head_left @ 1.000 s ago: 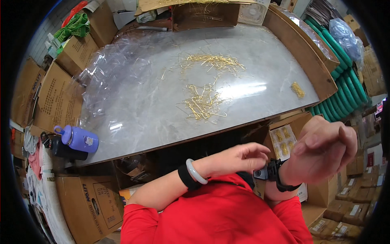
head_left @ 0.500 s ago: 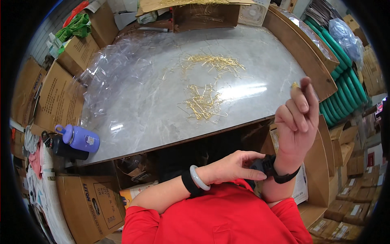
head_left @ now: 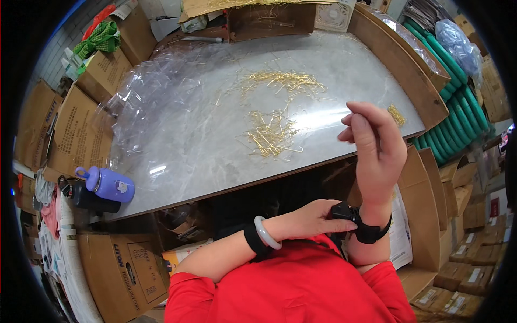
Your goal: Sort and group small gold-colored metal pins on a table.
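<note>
My left hand (head_left: 307, 219) reaches across my body, its thumb and fingers gripping the small black wrist device (head_left: 341, 211) on a black strap (head_left: 371, 232) around my right wrist. Raised over the table's right front edge is my right hand (head_left: 379, 148), with loosely bent fingers and nothing visible in them. Gold-coloured wire hooks (head_left: 272, 134) lie in a loose pile at the table's middle, with another pile of hooks (head_left: 288, 81) behind it. A small, compact heap of gold hooks (head_left: 396, 114) sits near the right edge, just beyond my right hand.
Clear plastic pieces (head_left: 156, 89) cover the left of the grey table (head_left: 199, 161). At its left front corner, a purple bottle (head_left: 114, 184) lies beside a black one. A cardboard strip (head_left: 401, 64) borders the right side, a carton (head_left: 272, 24) the back. Cartons stand around.
My right hand has turned and tipped left, uncovering more of the small hook heap. The wrist device has turned slightly with it, and my left hand keeps its grip.
</note>
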{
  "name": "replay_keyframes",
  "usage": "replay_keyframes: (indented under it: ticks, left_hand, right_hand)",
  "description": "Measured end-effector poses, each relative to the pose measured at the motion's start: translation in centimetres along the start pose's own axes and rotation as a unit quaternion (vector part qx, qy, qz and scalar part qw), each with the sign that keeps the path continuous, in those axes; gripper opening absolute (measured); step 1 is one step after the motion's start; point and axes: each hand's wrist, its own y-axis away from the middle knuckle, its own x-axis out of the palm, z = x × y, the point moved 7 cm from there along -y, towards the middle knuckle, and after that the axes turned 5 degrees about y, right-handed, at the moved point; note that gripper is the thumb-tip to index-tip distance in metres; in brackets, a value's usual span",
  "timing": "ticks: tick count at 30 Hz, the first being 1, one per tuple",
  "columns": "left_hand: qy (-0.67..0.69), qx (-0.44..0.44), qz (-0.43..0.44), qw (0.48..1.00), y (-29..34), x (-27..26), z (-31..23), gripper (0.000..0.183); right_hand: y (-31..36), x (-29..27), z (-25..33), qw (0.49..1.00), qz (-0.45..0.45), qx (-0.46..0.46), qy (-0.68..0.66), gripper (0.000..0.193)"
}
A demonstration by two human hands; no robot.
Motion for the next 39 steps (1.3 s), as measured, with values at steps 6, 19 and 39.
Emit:
replay_keyframes:
  ticks: [6, 19, 39]
  left_hand:
    - [-0.081, -0.085, 0.036, 0.992, -0.2, -0.4, 0.2, 0.035]
    - [-0.186, 0.012, -0.233, 0.955, 9.9, -7.9, -1.2, 0.045]
    - [-0.619, 0.128, -0.401, 0.663, 12.4, -13.0, -4.5, 0.046]
  right_hand:
    - [2.3, 2.8, -4.3, 0.824, 0.075, 0.345, -0.444, 0.026]
    - [4.5, 5.6, -6.9, 0.894, 0.399, 0.044, 0.197, 0.036]
    - [8.0, 12.7, -10.5, 0.919, 0.344, -0.062, 0.182, 0.042]
